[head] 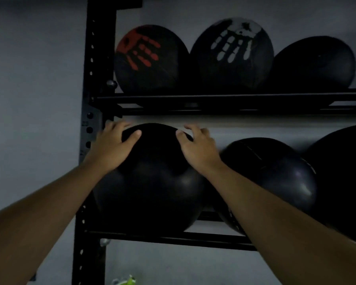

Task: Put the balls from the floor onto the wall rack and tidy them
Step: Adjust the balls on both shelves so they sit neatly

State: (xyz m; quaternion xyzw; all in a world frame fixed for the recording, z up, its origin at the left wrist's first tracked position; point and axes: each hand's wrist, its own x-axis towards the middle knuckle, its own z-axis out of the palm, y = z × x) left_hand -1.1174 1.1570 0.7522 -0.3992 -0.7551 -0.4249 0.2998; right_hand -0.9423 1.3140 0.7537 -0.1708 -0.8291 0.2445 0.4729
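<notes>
A large plain black ball (152, 182) rests on the lower rail of the black wall rack (173, 240), at its left end beside the upright post. My left hand (113, 149) lies on the ball's upper left, fingers spread over its top. My right hand (195, 149) presses on the upper right, fingers curled at the top edge. Both hands grip the ball from either side. To its right sit a second black ball (275, 173) and part of a third (345, 177).
The upper shelf (214, 98) carries three black balls: one with a red handprint (150, 58), one with a white handprint (232, 54), one plain (314, 62). The perforated upright post (95, 58) stands left. A grey wall lies behind. Something green-yellow (127, 280) shows below.
</notes>
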